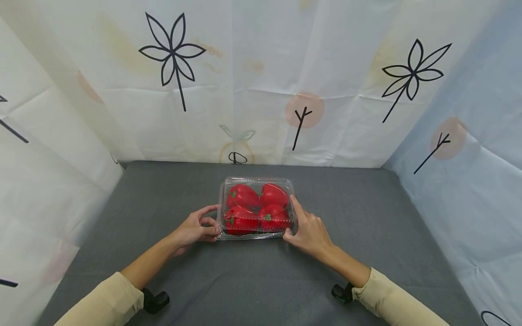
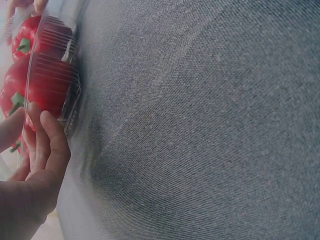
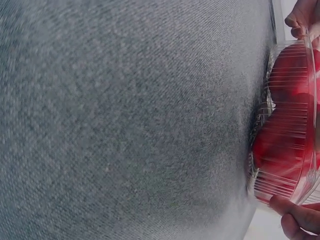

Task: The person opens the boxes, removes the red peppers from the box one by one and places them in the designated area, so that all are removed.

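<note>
A clear plastic clamshell container [image 1: 253, 236] sits in the middle of the grey table, with several red bell peppers [image 1: 243, 196] inside. Green stems show on the peppers. My left hand [image 1: 200, 228] grips the container's left edge near its front corner; in the left wrist view, the thumb and fingers [image 2: 56, 145] close on the rim from either side. On the opposite side, my right hand [image 1: 310, 231] holds the right edge, thumb at the front corner and index finger reaching along the side. The ribbed container wall [image 3: 282, 185] shows beside its fingertips in the right wrist view.
Grey cloth [image 1: 179, 290] covers the table around the container. Pale curtains printed with leaves and trees [image 1: 261, 90] stand behind it and along both sides. Black straps [image 1: 155, 302] circle both wrists below beige sleeves.
</note>
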A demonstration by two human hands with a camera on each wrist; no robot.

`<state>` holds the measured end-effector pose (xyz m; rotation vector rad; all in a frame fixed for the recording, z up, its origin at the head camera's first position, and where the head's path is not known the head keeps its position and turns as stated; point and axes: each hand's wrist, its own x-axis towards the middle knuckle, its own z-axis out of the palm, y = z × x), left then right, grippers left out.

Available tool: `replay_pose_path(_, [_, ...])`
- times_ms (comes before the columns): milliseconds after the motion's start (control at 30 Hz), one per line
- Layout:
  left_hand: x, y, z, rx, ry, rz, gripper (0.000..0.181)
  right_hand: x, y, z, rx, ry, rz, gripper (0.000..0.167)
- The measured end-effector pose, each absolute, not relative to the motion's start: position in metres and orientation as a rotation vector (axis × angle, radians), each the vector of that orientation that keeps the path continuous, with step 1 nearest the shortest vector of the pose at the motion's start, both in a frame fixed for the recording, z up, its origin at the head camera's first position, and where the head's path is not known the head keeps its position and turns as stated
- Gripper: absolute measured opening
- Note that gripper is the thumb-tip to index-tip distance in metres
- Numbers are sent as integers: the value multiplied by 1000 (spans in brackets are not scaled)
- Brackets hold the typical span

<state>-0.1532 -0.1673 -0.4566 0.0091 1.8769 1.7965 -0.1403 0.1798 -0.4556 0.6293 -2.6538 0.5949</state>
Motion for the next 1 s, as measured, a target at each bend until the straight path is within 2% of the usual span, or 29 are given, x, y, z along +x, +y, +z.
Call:
replay_pose_path(433, [-154,-167,-455,-4,1867,1798,75,-139,179,-456,630,-2635,638,88])
replay_pose_path(1000, [-152,-170,-456,-11,1831,1814,78,-140,192,-445,681,-2569,530,70])
